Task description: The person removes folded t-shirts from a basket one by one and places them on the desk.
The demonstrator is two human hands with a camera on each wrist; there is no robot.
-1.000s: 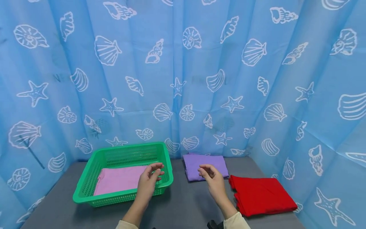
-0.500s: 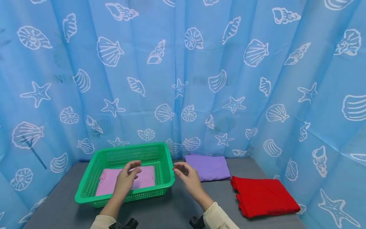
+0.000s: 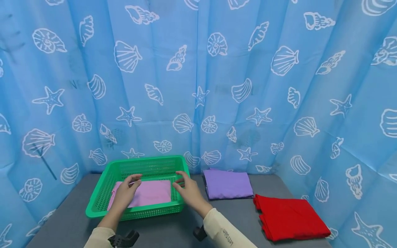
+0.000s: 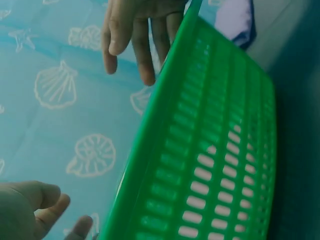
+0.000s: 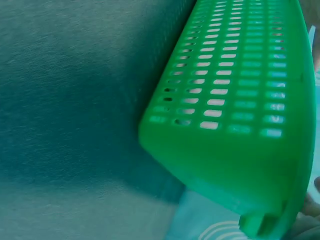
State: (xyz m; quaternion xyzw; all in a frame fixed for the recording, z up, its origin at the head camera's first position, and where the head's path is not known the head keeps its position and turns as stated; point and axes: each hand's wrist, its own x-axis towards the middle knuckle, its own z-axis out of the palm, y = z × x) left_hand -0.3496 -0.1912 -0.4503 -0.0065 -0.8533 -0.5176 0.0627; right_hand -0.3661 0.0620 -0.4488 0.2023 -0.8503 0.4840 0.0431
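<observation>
A green plastic basket (image 3: 150,208) with slotted walls sits on the table, and a folded pink cloth (image 3: 155,193) lies inside it. Over the basket's front left part is my left hand (image 3: 125,192), its fingers loosely bent and holding nothing. My right hand (image 3: 190,193) hovers by the basket's right end, fingers relaxed and apart from the thumb. In the left wrist view, the left hand (image 4: 30,207) and right hand (image 4: 145,30) both hang above the basket's rim. The right wrist view is filled mostly by the basket's slotted side (image 5: 225,155); the right hand barely shows there.
Right of the basket lies a folded purple cloth (image 3: 227,185). A folded red cloth (image 3: 291,218) is farther right and nearer. Behind the grey table (image 3: 167,230) hangs a blue curtain (image 3: 192,86) with white shell prints.
Both hands have moved left, from between the basket and the purple cloth to over the basket. The head view has shifted slightly. Basket and cloths stay in place.
</observation>
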